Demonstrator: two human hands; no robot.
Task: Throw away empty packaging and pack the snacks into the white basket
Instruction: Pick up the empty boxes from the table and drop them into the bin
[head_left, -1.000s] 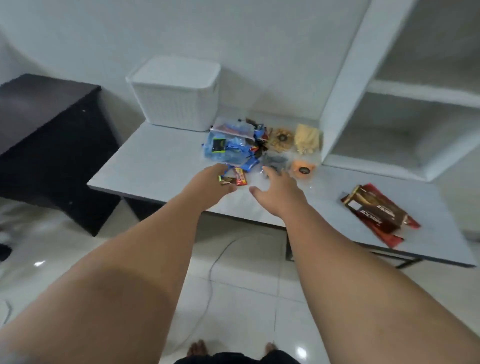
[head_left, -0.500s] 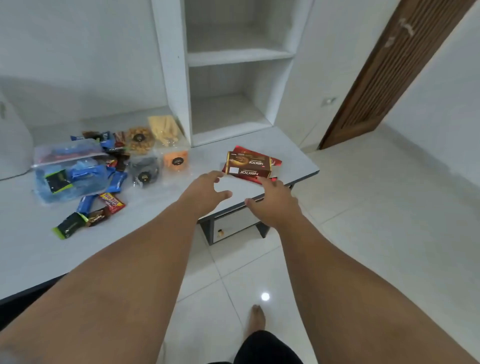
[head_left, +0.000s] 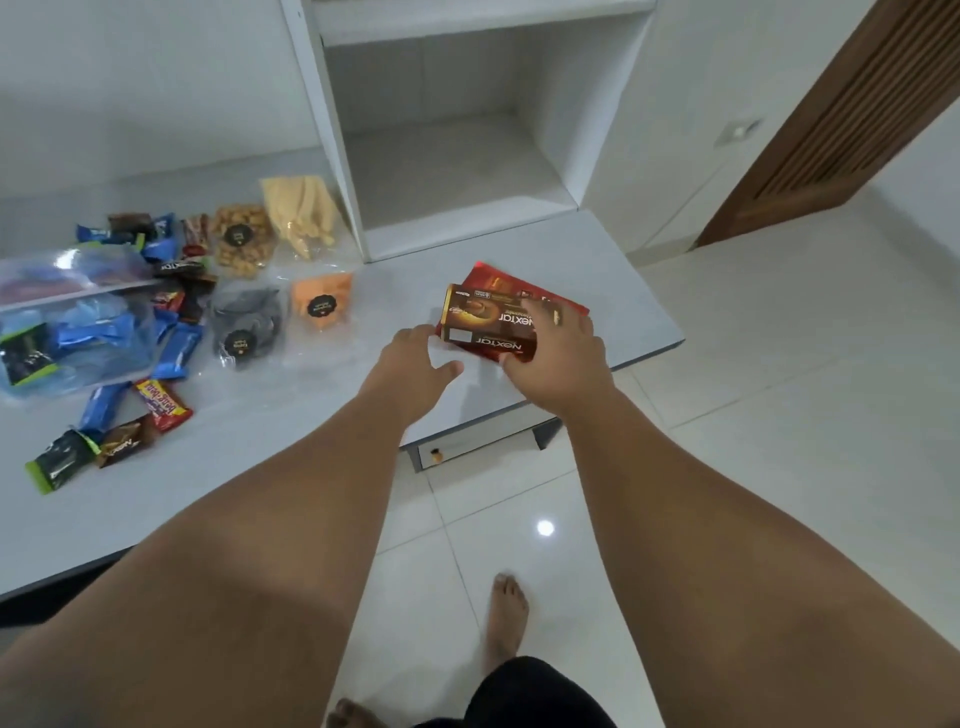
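R hand (head_left: 558, 358) grips the brown box (head_left: 488, 327) at its right end: fingers over the top, thumb on the near side. L hand (head_left: 415, 358) is relaxed, thumb out, fingertips just beside the box's left end. Box lies on a red pack (head_left: 519, 288) near the table (head_left: 249, 426) corner; we see the edge at 3 o'clock w/ tiled floor (head_left: 779, 415) beyond. Room btw box & snack pile (head_left: 171, 322) at 9 o'clock. Box reads "nextar" twice; a red bar (head_left: 162, 405) reads "beng-beng".
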